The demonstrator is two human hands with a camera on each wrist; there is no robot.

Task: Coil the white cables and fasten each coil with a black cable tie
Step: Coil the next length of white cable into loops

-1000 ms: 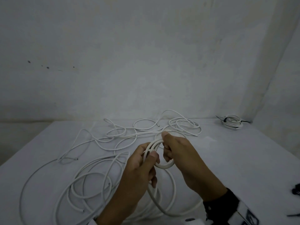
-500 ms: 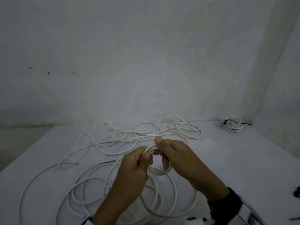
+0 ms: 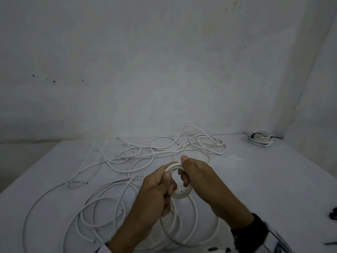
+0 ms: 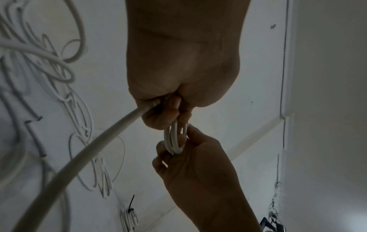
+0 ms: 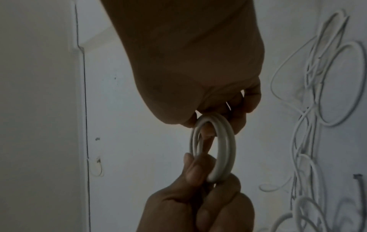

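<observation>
Both hands hold a small coil of white cable (image 3: 182, 195) above the table's middle. My left hand (image 3: 168, 179) grips its left side, thumb on top; my right hand (image 3: 183, 168) pinches the upper right between thumb and fingers. In the left wrist view the coil (image 4: 174, 141) hangs between the left hand (image 4: 174, 113) and right hand (image 4: 178, 150), and the cable's tail (image 4: 89, 149) runs out of the left fist. The right wrist view shows about three turns of the coil (image 5: 224, 149), held by the right hand (image 5: 210, 125) and left hand (image 5: 200, 177).
Loose white cables (image 3: 164, 148) lie tangled at the back of the white table (image 3: 273, 179), and wide loops (image 3: 102, 203) lie front left. A finished coil with a black tie (image 3: 260, 138) sits at the back right corner. Black ties (image 3: 333, 214) lie at the right edge.
Both hands have kept hold of the small coil and shifted their grips a little round it. The loose loop below them has drawn in slightly.
</observation>
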